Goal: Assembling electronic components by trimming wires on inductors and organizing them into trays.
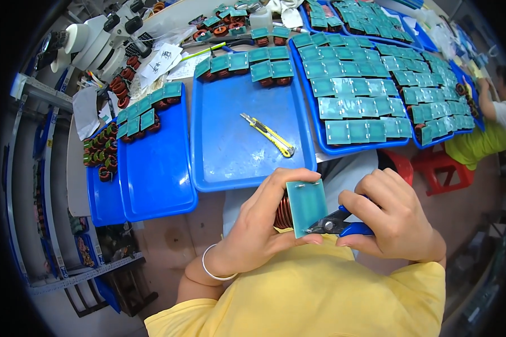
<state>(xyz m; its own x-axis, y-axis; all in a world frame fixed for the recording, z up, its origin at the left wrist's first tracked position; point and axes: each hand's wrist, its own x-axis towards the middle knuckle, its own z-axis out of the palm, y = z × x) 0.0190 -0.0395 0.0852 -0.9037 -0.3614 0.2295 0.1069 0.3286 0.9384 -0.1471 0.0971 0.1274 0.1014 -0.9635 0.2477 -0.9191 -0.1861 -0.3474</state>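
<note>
My left hand (261, 216) grips a copper-wound coil (284, 212) fixed to a green circuit board (308, 203), its fingers and thumb closed around the board's edges. The board's flat side faces me, with short metal pins near its top. In my right hand (389, 216) is a pair of blue-handled flush cutters (334, 224), its fingers wrapped round the handles. The dark jaws touch the lower edge of the board, near my left thumb. Just beyond my hands, a yellow utility knife (268, 135) lies in a blue tray (236, 168).
Another blue tray (157, 194) on the left holds several board-topped coils (146, 118). Rows of such boards (354, 106) fill the trays on the right. A microscope (90, 45) and papers (162, 60) stand at back left. A person in yellow-green (486, 135) sits far right by a red stool (441, 171).
</note>
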